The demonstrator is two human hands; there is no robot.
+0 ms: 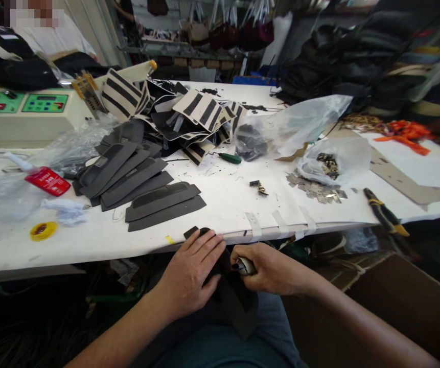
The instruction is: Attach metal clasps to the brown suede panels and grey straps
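Across my lap and against the table's front edge lies a dark flat piece (238,312). My left hand (192,273) presses on its upper part, with the fingers close together and the thumb apart. Just to the right, my right hand (260,268) is wrapped round a small tool (246,266) with a pale handle, whose tip is hidden against the dark piece. On the table beyond my hands, similar dark grey pieces (166,202) lie in overlapping stacks.
The white table (227,204) holds striped pieces (200,110), a red bottle (47,181), yellow tape (43,231), a green-handled tool (229,158), metal plates (317,189) and pliers (384,212). A person (54,33) is at the back left. A cardboard box (388,312) stands at lower right.
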